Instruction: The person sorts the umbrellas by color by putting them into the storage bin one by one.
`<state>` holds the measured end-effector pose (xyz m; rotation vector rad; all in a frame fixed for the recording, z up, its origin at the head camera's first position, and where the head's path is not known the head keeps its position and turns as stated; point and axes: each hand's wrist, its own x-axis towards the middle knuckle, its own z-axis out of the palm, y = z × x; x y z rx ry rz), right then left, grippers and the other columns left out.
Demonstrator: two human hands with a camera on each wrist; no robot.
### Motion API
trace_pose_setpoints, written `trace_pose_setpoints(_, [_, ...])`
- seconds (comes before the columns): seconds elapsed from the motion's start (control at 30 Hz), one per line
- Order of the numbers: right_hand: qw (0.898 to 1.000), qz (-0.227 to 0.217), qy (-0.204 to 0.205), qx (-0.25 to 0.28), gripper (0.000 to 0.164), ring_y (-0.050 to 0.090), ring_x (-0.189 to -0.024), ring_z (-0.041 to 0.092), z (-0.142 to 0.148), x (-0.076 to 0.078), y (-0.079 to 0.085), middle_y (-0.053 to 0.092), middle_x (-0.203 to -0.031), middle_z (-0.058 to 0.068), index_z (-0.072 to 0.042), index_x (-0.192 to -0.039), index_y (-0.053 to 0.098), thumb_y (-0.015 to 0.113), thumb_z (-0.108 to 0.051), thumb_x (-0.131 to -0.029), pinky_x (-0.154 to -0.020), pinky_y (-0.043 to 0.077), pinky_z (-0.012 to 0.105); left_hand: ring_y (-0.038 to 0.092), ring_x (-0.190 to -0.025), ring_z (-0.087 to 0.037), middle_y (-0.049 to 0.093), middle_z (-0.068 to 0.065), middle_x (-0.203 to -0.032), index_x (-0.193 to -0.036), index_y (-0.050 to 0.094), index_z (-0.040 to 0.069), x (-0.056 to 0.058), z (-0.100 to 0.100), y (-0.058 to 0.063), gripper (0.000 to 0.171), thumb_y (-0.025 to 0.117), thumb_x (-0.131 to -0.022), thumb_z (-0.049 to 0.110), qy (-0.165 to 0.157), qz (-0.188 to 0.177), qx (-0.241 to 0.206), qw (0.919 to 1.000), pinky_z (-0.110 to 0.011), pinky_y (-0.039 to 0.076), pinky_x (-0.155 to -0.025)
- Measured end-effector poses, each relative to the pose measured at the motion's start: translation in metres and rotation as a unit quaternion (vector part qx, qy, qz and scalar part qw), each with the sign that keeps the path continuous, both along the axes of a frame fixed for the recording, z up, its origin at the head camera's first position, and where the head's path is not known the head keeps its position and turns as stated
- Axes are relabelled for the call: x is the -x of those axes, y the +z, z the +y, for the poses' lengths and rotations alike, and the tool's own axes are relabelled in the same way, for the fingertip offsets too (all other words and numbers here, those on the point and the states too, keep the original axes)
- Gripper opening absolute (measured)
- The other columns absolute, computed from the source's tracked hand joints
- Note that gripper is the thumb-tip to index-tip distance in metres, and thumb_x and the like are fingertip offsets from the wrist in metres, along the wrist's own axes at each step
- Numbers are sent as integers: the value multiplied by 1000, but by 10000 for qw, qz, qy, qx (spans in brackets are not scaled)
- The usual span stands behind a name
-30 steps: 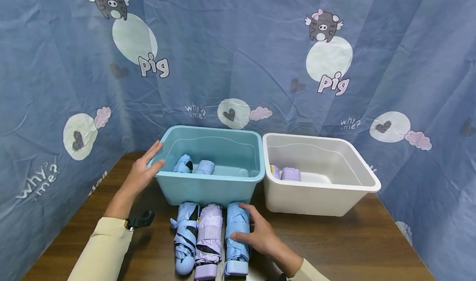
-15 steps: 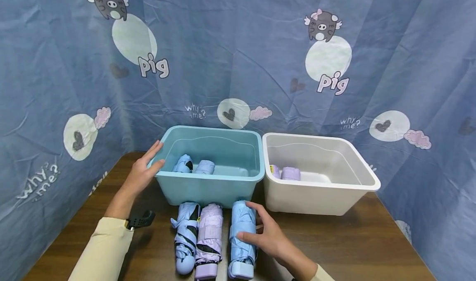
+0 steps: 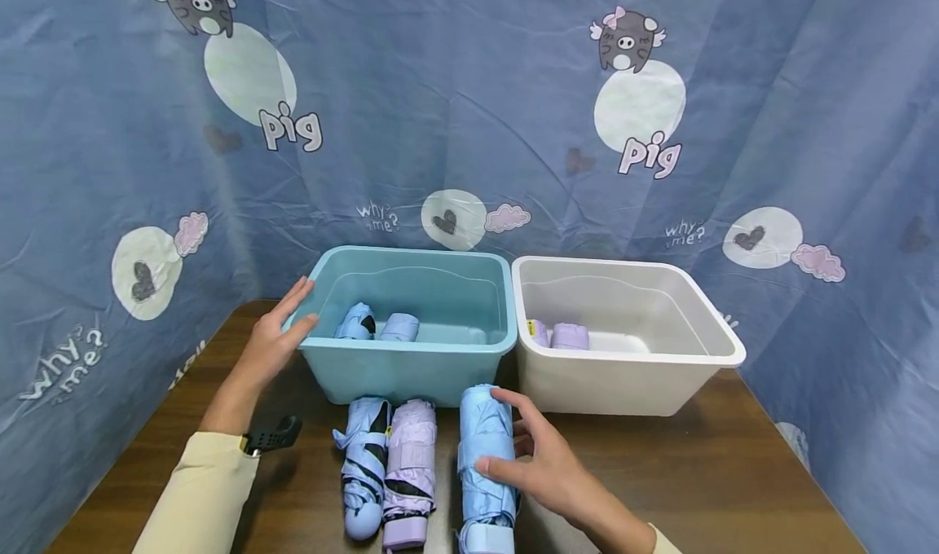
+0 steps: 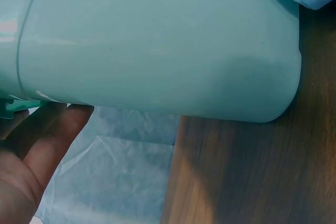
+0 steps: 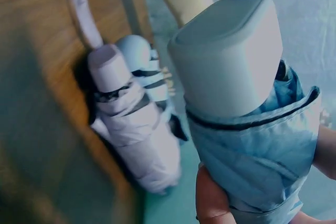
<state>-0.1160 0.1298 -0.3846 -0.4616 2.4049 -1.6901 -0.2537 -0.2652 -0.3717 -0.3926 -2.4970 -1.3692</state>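
My right hand [image 3: 543, 460] grips a folded blue umbrella [image 3: 487, 448], thumb on one side and fingers on the other. In the right wrist view its pale blue handle [image 5: 228, 59] points toward the camera. To its left on the table lie a folded purple umbrella [image 3: 411, 464] and another folded blue umbrella [image 3: 364, 456] with a rounded handle, side by side. My left hand [image 3: 270, 346] rests on the left rim of the teal bin [image 3: 411, 367], fingers spread along it. In the left wrist view that hand [image 4: 39, 156] touches the bin's side.
Two blue umbrellas [image 3: 399, 327] stand inside the teal bin. Beside it on the right is a white bin [image 3: 623, 383] holding two purple umbrellas [image 3: 570, 336]. A blue patterned cloth [image 3: 469, 130] hangs behind the brown wooden table [image 3: 697, 472].
My right hand has shifted right with the blue umbrella, away from the purple one, and the umbrella appears lifted. The left hand stays on the bin rim. The head view has shifted slightly.
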Motion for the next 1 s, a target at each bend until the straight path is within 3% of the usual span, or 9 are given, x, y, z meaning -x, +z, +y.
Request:
trace_pose_setpoints(0.2, [9995, 40, 199, 237, 74, 61, -95, 23, 2, -6, 27, 57, -111, 11, -36, -143, 38, 79, -27, -81, -82, 50, 35, 12, -145, -37, 16, -9, -160, -153, 28, 11, -1, -1, 0, 60, 51, -99, 24, 109, -1, 41, 9999, -67, 13, -108])
trace_pose_setpoints(0.43, [9993, -3, 121, 360, 75, 60, -99, 25, 2, -5, 55, 58, -115, 11, -43, -142, 37, 79, -28, -81, -86, 49, 38, 11, -145, -38, 16, -8, -160, -153, 28, 11, -2, -1, -1, 59, 50, -99, 21, 28, 13, 52, 10000, -69, 13, -107])
trace_pose_setpoints(0.8, [9959, 83, 87, 892, 78, 60, -104, 31, -7, 17, 83, 51, -125, 16, -44, -144, 35, 77, -21, -83, -81, 53, 40, 18, -143, -40, 21, -9, -159, -152, 31, 11, 1, 0, 3, 61, 41, -92, 6, 127, 151, -29, 9998, -69, 20, -105])
trace_pose_setpoints(1.0, [9955, 161, -76, 926, 77, 62, -100, 29, -15, 32, 96, 53, -125, 12, -49, -142, 37, 78, -25, -82, -80, 53, 39, 20, -143, -39, 23, -8, -158, -152, 31, 12, -1, 2, 1, 61, 41, -92, 6, 172, 97, -82, 9998, -68, 22, -105])
